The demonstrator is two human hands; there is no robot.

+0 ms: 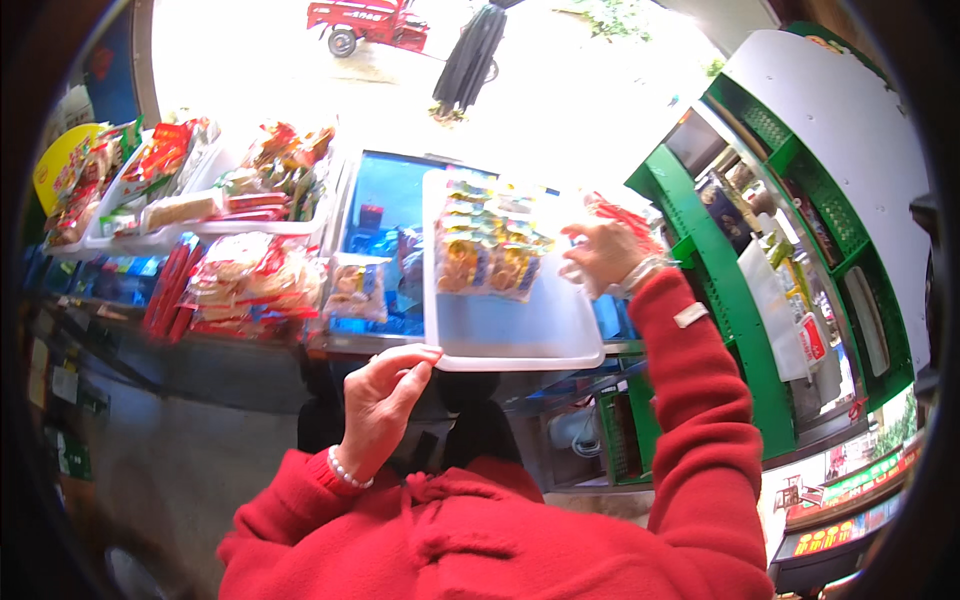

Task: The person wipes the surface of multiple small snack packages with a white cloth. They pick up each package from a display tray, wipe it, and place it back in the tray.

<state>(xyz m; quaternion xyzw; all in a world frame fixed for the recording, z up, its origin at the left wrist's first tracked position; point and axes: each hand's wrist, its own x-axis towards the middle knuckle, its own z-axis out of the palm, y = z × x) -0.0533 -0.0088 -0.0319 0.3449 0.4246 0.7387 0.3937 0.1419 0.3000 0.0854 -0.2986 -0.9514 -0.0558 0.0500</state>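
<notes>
A shallow white plastic tray (517,330) lies on the glass counter in front of me, with rows of small snack packets (491,255) laid in it. My left hand (390,394) pinches thumb and fingers together at the tray's near left corner; whether it grips the rim cannot be told. My right hand (604,251) is over the tray's right side, fingers curled. Something pale and blurred shows at its fingertips, too unclear to name. Red packaging (622,217) shows just beyond this hand. A single snack packet (358,287) lies left of the tray.
White bins (247,227) of bagged snacks stand at the left, with a pile of clear and red packets (255,277) before them. Green plastic shelving (694,300) with goods rises at the right. A red cargo tricycle (367,19) stands outside beyond the counter.
</notes>
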